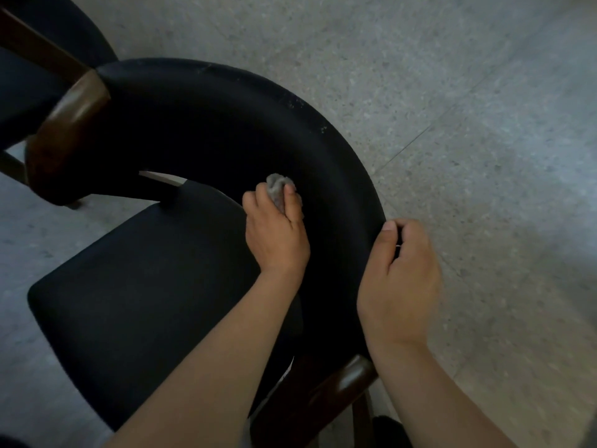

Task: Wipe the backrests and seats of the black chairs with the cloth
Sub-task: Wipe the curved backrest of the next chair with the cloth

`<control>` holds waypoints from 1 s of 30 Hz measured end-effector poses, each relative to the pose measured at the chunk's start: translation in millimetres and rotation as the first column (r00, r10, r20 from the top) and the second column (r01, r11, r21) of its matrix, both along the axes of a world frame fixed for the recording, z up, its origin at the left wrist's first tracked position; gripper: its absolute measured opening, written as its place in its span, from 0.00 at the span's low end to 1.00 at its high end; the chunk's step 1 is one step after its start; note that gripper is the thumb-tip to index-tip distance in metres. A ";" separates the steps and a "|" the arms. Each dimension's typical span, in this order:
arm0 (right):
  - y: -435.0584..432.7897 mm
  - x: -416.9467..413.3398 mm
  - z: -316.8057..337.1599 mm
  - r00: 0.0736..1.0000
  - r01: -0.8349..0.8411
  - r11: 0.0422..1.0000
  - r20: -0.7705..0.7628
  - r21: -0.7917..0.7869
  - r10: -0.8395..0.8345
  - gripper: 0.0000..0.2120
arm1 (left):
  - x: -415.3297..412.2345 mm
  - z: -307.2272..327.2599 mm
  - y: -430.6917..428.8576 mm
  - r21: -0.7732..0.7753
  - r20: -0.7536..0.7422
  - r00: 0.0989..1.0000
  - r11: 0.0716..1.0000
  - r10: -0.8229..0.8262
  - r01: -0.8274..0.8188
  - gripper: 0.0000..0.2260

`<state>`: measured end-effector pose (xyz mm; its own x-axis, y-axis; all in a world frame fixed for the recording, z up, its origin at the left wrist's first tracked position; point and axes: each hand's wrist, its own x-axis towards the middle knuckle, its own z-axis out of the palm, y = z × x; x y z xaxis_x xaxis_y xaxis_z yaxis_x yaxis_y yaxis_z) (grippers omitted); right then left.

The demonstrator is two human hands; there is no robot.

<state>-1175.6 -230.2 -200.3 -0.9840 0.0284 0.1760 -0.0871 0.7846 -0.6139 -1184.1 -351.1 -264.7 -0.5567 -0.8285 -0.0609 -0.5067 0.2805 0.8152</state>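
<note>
A black chair fills the middle of the head view, with a curved padded backrest (226, 124) and a flat black seat (129, 302). My left hand (276, 234) grips a small crumpled grey cloth (277, 187) and presses it against the inner face of the backrest, just above the seat's rear edge. My right hand (400, 279) grips the backrest's outer top edge at the right, thumb on the inner side and fingers curled over the rim. Pale dust specks show along the upper right rim.
Dark wooden armrest ends stand at the left (64, 137) and the lower right (349, 379). A second black chair (38, 46) sits at the top left, close behind. Speckled grey stone floor (468, 108) spreads to the right and above.
</note>
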 end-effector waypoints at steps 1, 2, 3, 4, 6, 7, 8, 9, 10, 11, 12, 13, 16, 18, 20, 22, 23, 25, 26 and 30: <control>0.2 0.0 0.0 1.000 0.001 1.000 0.003 0.007 -0.001 0.12 | 0.8 -3.7 -1.3 0.002 0.003 1.000 1.000 -0.002 0.002 0.23; 0.0 -0.2 0.0 1.000 0.002 1.000 0.005 0.013 -0.002 0.12 | 2.6 -7.3 -2.0 0.011 0.010 1.000 1.000 -0.006 0.006 0.23; -0.1 -0.1 0.1 1.000 0.004 1.000 0.004 0.020 -0.005 0.12 | 5.1 -11.1 -2.5 0.028 0.026 1.000 1.000 -0.006 0.005 0.22; 0.0 0.1 0.3 1.000 0.008 1.000 0.002 0.026 -0.008 0.12 | 7.8 -15.8 -2.6 0.056 0.052 0.999 0.998 0.001 -0.004 0.21; -0.1 -0.2 0.1 1.000 0.008 1.000 0.006 0.023 -0.008 0.12 | 13.4 -27.7 -3.8 0.133 0.129 0.991 0.990 0.025 -0.043 0.18; 0.2 0.0 0.2 1.000 0.004 1.000 0.009 0.018 -0.004 0.12 | 16.8 -33.8 -4.6 0.175 0.177 0.984 0.982 0.033 -0.065 0.18; 0.5 0.2 0.6 1.000 0.000 1.000 0.008 0.017 0.000 0.11 | 20.5 -38.4 -5.9 0.216 0.229 0.973 0.973 0.029 -0.080 0.18; 0.2 0.0 1.7 1.000 0.002 1.000 0.009 0.020 -0.002 0.11 | 23.9 -41.4 -7.7 0.255 0.277 0.961 0.963 0.012 -0.086 0.18; 0.3 -0.8 2.4 1.000 0.006 1.000 0.014 0.023 -0.006 0.11 | 27.0 -42.3 -9.5 0.289 0.313 0.950 0.954 -0.009 -0.086 0.18; 0.5 -1.6 2.7 1.000 0.005 1.000 0.024 0.022 -0.006 0.11 | 30.2 -40.9 -11.5 0.308 0.329 0.944 0.948 -0.022 -0.085 0.18; 0.5 -1.9 2.6 0.999 0.001 1.000 0.034 0.009 -0.001 0.11 | 33.0 -37.5 -14.5 0.307 0.317 0.948 0.949 -0.025 -0.078 0.18; 0.7 -2.1 2.9 0.999 -0.004 1.000 0.044 -0.013 0.004 0.12 | 34.6 -31.1 -17.6 0.290 0.278 0.960 0.955 -0.022 -0.062 0.17; 2.7 -3.0 6.1 0.993 -0.017 0.997 0.113 -0.078 0.026 0.13 | 36.9 0.3 -25.3 0.205 0.070 0.997 0.978 -0.038 0.023 0.15; 4.4 -11.0 12.1 0.984 -0.041 0.993 0.169 -0.110 0.060 0.12 | 33.8 28.4 -26.9 0.154 -0.081 0.994 0.984 -0.073 0.085 0.12; 3.0 -24.8 17.0 0.981 -0.077 0.989 0.169 -0.123 0.098 0.12 | 26.6 58.0 -24.8 0.091 -0.201 0.975 0.989 -0.098 0.119 0.08; -1.4 -36.4 17.3 0.983 -0.095 0.990 0.147 -0.107 0.110 0.12 | 13.6 81.8 -18.6 0.061 -0.276 0.954 0.989 -0.113 0.135 0.07; -4.0 -38.9 15.8 0.984 -0.090 0.991 0.147 -0.100 0.105 0.12 | 5.4 89.8 -14.4 0.061 -0.297 0.947 0.988 -0.120 0.144 0.06; -7.3 -39.7 10.2 0.984 -0.065 0.991 0.156 -0.113 0.082 0.13 | -12.1 97.3 -6.1 0.053 -0.301 0.943 0.985 -0.139 0.162 0.07; -7.0 -39.0 8.0 0.984 -0.060 0.992 0.159 -0.112 0.078 0.13 | -19.9 97.4 -2.2 0.025 -0.280 0.947 0.985 -0.154 0.168 0.09; -6.5 -37.8 9.8 0.982 -0.064 0.995 0.171 -0.073 0.076 0.09 | -42.6 89.2 -0.2 -0.261 -0.102 0.965 0.942 -0.243 0.210 0.15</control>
